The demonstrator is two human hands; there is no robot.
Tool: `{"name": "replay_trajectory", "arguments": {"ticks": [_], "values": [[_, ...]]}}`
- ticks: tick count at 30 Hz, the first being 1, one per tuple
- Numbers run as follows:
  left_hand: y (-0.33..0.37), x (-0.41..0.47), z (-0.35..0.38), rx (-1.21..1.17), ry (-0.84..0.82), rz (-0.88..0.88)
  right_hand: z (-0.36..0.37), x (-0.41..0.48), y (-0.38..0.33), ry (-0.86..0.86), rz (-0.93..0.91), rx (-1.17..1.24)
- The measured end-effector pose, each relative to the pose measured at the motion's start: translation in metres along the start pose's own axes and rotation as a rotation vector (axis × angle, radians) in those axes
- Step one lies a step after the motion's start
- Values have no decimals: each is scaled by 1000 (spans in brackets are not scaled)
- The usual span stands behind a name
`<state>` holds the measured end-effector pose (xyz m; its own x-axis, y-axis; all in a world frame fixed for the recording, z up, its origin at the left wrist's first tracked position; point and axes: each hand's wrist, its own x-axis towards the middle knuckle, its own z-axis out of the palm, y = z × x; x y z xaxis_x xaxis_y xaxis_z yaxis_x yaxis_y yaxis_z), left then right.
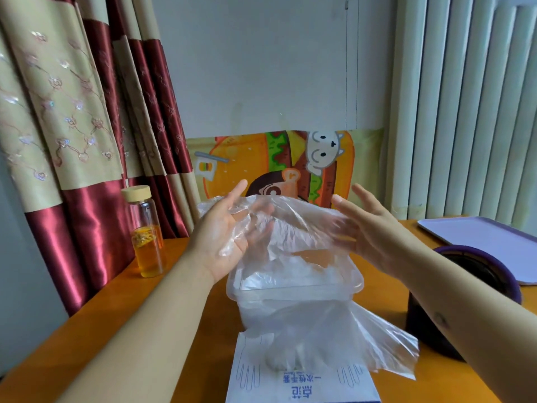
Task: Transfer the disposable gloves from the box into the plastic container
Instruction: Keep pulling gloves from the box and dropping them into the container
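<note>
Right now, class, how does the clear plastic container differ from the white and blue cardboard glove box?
The clear plastic container is see-through; the white and blue cardboard glove box is opaque and printed. The container sits farther from the person, the box nearer. Both stand on the orange table.

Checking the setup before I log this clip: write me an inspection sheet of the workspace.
Surface: orange table, with bare patches showing.
Job's things: clear container holds crumpled gloves; raised gloves spread between the hands above it; hanging gloves drape over its near wall onto the box.
Clutter: bottle of amber liquid on the left; dark purple-rimmed cup and lilac tray on the right.
Grippers: left hand and right hand are open, fingers straight, touching the raised gloves.
Cables: thin vertical line on the wall; cable or seam, cannot tell.
Surroundings: curtain on the left, burger poster behind, white slats on the right.
</note>
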<state>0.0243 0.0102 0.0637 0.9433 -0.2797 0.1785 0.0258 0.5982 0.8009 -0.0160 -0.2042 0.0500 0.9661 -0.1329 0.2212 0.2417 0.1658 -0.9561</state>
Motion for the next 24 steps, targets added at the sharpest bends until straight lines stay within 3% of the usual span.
{"name": "replay_trajectory", "arguments": {"ticks": [4, 7, 9, 11, 13, 16, 18, 20, 22, 24], "values": [[2, 15, -3, 42, -85, 33, 15, 22, -15, -24, -223, -206], [5, 27, -11, 175, -117, 102, 16, 41, -19, -17, -292, -366], [0, 36, -22, 420, -64, 160, 11, 49, -16, -17, -258, -434], [-10, 46, -35, 889, 5, 192, 4, 54, -5, -45, -179, -632], [-25, 56, -50, 1254, 19, 82, -2, 57, 14, -98, -72, -918], [-33, 71, -71, 1380, 153, -84, -7, 63, 43, -180, 41, -1212], [-26, 78, -76, 1386, 320, 113, -7, 67, 56, -244, 65, -1313], [-17, 78, -68, 1429, 414, 454, -6, 69, 64, -295, 67, -1405], [-16, 73, -46, 1508, 218, 685, -3, 71, 66, -340, 78, -1507], [-27, 71, -26, 1652, -167, 553, 0, 74, 71, -402, 124, -1630]]}}
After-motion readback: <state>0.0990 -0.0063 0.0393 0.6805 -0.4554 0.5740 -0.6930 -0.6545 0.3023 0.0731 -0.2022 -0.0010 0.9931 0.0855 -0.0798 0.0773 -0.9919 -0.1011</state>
